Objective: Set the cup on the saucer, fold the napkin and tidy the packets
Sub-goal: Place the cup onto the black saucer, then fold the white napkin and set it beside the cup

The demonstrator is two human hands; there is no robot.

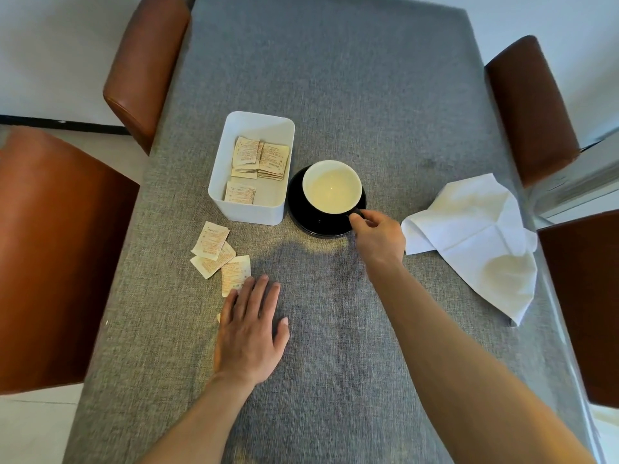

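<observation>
A cup [331,187], black outside and cream inside, stands on the black saucer [301,216] at the table's middle. My right hand [378,236] pinches the cup's handle at its near right side. A white napkin [475,236] lies unfolded and rumpled to the right. Three loose packets [217,256] lie on the cloth left of centre; my left hand [251,326] lies flat beside them, fingertips on the nearest packet's edge. A white box [217,195] left of the saucer holds several more packets [261,159].
The grey tablecloth [335,78] covers the whole table. Brown leather chairs stand at the left [50,256], far left [147,61], far right [529,105] and right [582,306] of the table.
</observation>
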